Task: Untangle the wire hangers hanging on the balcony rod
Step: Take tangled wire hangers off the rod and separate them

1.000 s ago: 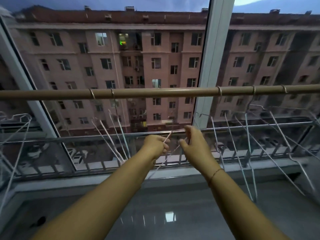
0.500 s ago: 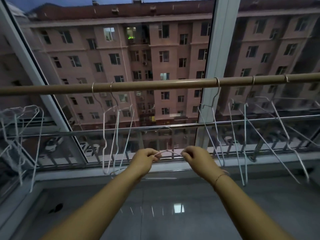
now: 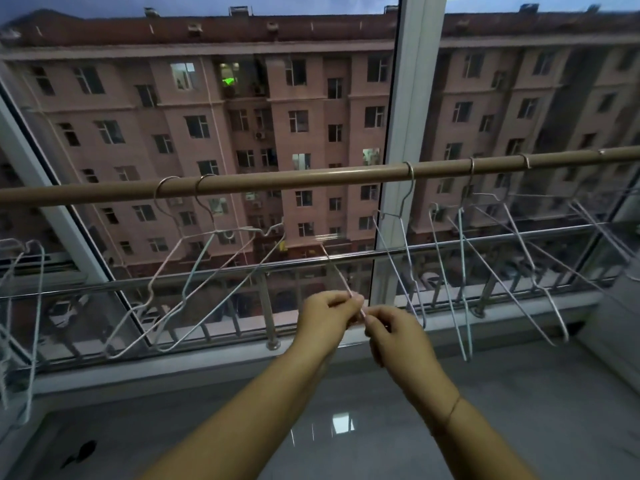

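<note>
Head view: our left hand (image 3: 327, 318) and right hand (image 3: 398, 336) both pinch one thin white wire hanger (image 3: 338, 276), held below the middle of the tan round balcony rod (image 3: 311, 178). Other pale wire hangers (image 3: 461, 258) hang toward its ends.

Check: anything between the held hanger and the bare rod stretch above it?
Nothing visible. The left hand and right hand both pinch the hanger below the rod; the stretch straight above carries no hooks. The nearest neighbour hangs just right of the right hand, its lower end close to it; contact is unclear.
</note>
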`<state>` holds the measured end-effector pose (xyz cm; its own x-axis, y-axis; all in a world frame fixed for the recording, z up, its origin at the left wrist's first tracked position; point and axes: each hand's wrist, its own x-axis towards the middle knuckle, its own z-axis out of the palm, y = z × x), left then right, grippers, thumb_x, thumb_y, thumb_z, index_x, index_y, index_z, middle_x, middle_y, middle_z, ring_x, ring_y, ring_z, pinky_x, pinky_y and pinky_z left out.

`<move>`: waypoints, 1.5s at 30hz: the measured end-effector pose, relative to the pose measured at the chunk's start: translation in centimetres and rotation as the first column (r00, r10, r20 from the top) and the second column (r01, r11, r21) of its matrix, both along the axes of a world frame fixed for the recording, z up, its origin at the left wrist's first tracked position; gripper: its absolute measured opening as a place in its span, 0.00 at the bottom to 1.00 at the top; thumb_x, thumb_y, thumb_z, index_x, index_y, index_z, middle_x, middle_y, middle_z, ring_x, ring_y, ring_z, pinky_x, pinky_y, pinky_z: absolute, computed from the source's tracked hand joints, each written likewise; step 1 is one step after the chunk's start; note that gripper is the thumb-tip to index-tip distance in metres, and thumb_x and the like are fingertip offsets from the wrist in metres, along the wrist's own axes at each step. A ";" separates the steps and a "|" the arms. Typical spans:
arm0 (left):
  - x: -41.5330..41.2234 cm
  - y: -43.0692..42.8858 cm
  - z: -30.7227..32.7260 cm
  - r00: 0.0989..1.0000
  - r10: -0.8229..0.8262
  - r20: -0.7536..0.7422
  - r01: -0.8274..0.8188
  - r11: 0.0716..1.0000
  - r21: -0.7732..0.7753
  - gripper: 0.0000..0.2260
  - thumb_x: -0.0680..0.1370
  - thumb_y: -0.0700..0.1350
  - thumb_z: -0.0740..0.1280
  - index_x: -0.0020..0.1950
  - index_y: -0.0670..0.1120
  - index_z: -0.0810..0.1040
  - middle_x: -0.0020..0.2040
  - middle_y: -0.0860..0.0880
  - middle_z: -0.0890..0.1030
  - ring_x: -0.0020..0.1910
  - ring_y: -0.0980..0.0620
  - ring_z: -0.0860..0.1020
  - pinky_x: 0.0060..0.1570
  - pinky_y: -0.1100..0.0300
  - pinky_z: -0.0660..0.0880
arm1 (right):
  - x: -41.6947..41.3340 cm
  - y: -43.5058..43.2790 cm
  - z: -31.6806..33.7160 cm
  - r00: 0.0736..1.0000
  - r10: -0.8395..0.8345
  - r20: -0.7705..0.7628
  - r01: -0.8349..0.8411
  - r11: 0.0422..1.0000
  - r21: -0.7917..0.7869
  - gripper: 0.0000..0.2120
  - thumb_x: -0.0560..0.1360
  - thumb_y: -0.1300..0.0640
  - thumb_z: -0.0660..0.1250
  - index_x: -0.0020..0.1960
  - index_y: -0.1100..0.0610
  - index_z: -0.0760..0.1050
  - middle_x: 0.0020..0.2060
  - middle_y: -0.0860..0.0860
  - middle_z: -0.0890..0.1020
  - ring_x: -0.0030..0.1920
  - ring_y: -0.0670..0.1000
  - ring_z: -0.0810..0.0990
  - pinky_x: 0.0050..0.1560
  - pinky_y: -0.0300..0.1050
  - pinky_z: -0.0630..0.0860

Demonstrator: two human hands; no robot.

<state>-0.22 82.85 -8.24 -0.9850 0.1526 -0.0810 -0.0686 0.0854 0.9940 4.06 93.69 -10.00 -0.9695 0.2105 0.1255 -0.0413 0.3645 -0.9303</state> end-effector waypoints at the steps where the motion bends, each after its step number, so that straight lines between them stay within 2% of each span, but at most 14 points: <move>1: -0.1 0.4 0.7 1.000 0.002 0.005 -0.002 0.998 0.056 0.05 0.75 0.42 0.69 0.41 0.45 0.83 0.33 0.51 0.83 0.32 0.61 0.81 0.34 0.70 0.76 | 0.1 0.0 0.8 0.999 -0.009 -0.035 0.007 0.999 -0.041 0.10 0.77 0.61 0.59 0.45 0.57 0.79 0.24 0.46 0.73 0.25 0.44 0.70 0.29 0.41 0.66; 4: -0.8 1.6 3.3 1.000 -0.010 -0.024 0.013 0.991 0.131 0.04 0.75 0.40 0.68 0.45 0.41 0.83 0.33 0.50 0.82 0.31 0.60 0.80 0.36 0.68 0.77 | 0.3 0.3 3.1 0.992 -0.034 -0.119 0.015 0.987 -0.158 0.10 0.77 0.60 0.59 0.46 0.55 0.80 0.22 0.45 0.73 0.24 0.43 0.69 0.28 0.39 0.66; 7: -1.8 2.2 6.0 0.998 -0.018 -0.057 0.026 0.990 0.138 0.05 0.75 0.40 0.68 0.47 0.40 0.83 0.37 0.48 0.82 0.38 0.52 0.80 0.46 0.58 0.79 | -0.4 0.5 5.5 0.980 -0.054 -0.190 0.014 0.978 -0.208 0.11 0.77 0.59 0.60 0.44 0.50 0.80 0.24 0.44 0.76 0.25 0.40 0.71 0.27 0.34 0.68; 9: -2.6 2.3 7.5 0.996 0.001 -0.088 0.010 0.992 0.128 0.05 0.75 0.40 0.68 0.46 0.41 0.83 0.38 0.47 0.82 0.39 0.51 0.80 0.47 0.57 0.79 | -1.4 0.4 6.9 0.974 -0.044 -0.224 -0.015 0.967 -0.255 0.11 0.78 0.59 0.60 0.44 0.49 0.80 0.23 0.43 0.77 0.24 0.39 0.71 0.24 0.32 0.67; 13: -4.3 2.1 9.1 0.992 0.034 -0.120 -0.020 0.993 0.115 0.04 0.75 0.40 0.68 0.43 0.42 0.83 0.34 0.48 0.81 0.35 0.54 0.79 0.46 0.58 0.78 | -3.7 -0.2 8.1 0.978 -0.049 -0.201 -0.015 0.952 -0.306 0.11 0.78 0.58 0.60 0.43 0.51 0.80 0.19 0.43 0.75 0.21 0.40 0.70 0.21 0.33 0.65; 16: -5.0 2.1 8.5 0.997 0.054 -0.061 -0.048 0.993 0.104 0.05 0.76 0.39 0.68 0.47 0.40 0.82 0.37 0.46 0.81 0.37 0.52 0.79 0.48 0.57 0.78 | -4.5 -0.6 7.4 0.987 -0.055 -0.152 0.002 0.945 -0.328 0.12 0.78 0.59 0.60 0.42 0.51 0.81 0.19 0.43 0.75 0.22 0.43 0.70 0.22 0.34 0.65; 19: -5.2 2.1 7.4 0.999 0.053 -0.007 -0.052 0.995 0.090 0.05 0.75 0.39 0.68 0.48 0.39 0.82 0.38 0.45 0.81 0.37 0.51 0.79 0.44 0.59 0.78 | -4.5 -0.7 6.5 0.991 -0.068 -0.112 0.036 0.964 -0.265 0.13 0.77 0.58 0.60 0.40 0.50 0.81 0.23 0.43 0.78 0.27 0.44 0.73 0.27 0.36 0.69; 21: -5.2 2.2 6.8 0.998 0.056 0.003 -0.056 0.995 0.083 0.08 0.75 0.40 0.68 0.51 0.38 0.82 0.39 0.44 0.82 0.38 0.50 0.80 0.45 0.57 0.79 | -4.3 -0.5 6.0 0.992 -0.082 -0.097 0.058 0.971 -0.231 0.13 0.77 0.58 0.59 0.40 0.51 0.81 0.29 0.50 0.79 0.30 0.48 0.74 0.30 0.42 0.71; 24: -4.9 2.6 6.0 0.995 0.095 -0.035 -0.093 0.995 0.039 0.14 0.75 0.43 0.69 0.60 0.40 0.77 0.51 0.44 0.82 0.48 0.48 0.80 0.45 0.57 0.78 | -3.5 0.2 5.7 0.995 -0.059 -0.079 0.045 0.985 -0.167 0.13 0.77 0.59 0.58 0.41 0.51 0.80 0.33 0.53 0.80 0.32 0.49 0.76 0.31 0.40 0.74; 27: -3.8 3.1 6.1 0.953 0.229 -0.199 -0.231 0.973 0.011 0.19 0.75 0.45 0.68 0.65 0.46 0.69 0.58 0.47 0.74 0.51 0.52 0.75 0.40 0.65 0.70 | -2.7 1.7 5.6 0.993 -0.085 -0.082 0.083 0.996 -0.035 0.10 0.77 0.57 0.59 0.51 0.52 0.78 0.42 0.50 0.81 0.43 0.47 0.80 0.44 0.42 0.79; 31: -1.9 5.0 7.5 0.859 0.206 -0.468 -0.207 0.977 0.051 0.11 0.76 0.43 0.67 0.57 0.49 0.72 0.57 0.46 0.73 0.51 0.53 0.74 0.47 0.67 0.72 | -1.5 4.9 6.5 0.969 -0.163 -0.184 0.173 0.984 0.035 0.13 0.77 0.55 0.60 0.60 0.54 0.75 0.50 0.49 0.81 0.50 0.47 0.80 0.54 0.47 0.79; 34: -0.6 8.0 8.7 0.850 0.086 -0.519 -0.081 0.996 0.033 0.07 0.76 0.43 0.66 0.53 0.49 0.75 0.52 0.48 0.77 0.49 0.55 0.77 0.48 0.65 0.74 | -0.4 8.4 7.3 0.938 -0.209 -0.275 0.230 0.972 0.044 0.11 0.77 0.56 0.61 0.58 0.53 0.76 0.47 0.46 0.81 0.50 0.46 0.80 0.53 0.45 0.78; 41: 1.6 18.9 8.4 0.904 -0.071 -0.422 0.084 0.996 0.012 0.04 0.77 0.44 0.66 0.49 0.53 0.78 0.45 0.56 0.80 0.45 0.62 0.77 0.39 0.72 0.71 | 1.7 19.4 7.3 0.908 -0.304 -0.289 0.319 0.948 0.005 0.10 0.76 0.57 0.61 0.55 0.54 0.77 0.45 0.49 0.82 0.48 0.49 0.81 0.50 0.49 0.79; 45: 2.6 26.1 7.5 0.934 -0.125 -0.335 0.124 0.992 -0.024 0.06 0.77 0.45 0.66 0.53 0.50 0.77 0.49 0.53 0.79 0.48 0.58 0.77 0.43 0.68 0.73 | 2.5 25.8 7.0 0.906 -0.290 -0.307 0.324 0.944 0.065 0.10 0.76 0.58 0.61 0.53 0.53 0.78 0.41 0.43 0.81 0.45 0.42 0.80 0.44 0.38 0.77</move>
<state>2.42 108.96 -0.72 -0.9281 0.2763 0.2496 0.2796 0.0744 0.9572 6.56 119.49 -2.96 -0.7767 0.4603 0.4300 -0.1708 0.5032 -0.8471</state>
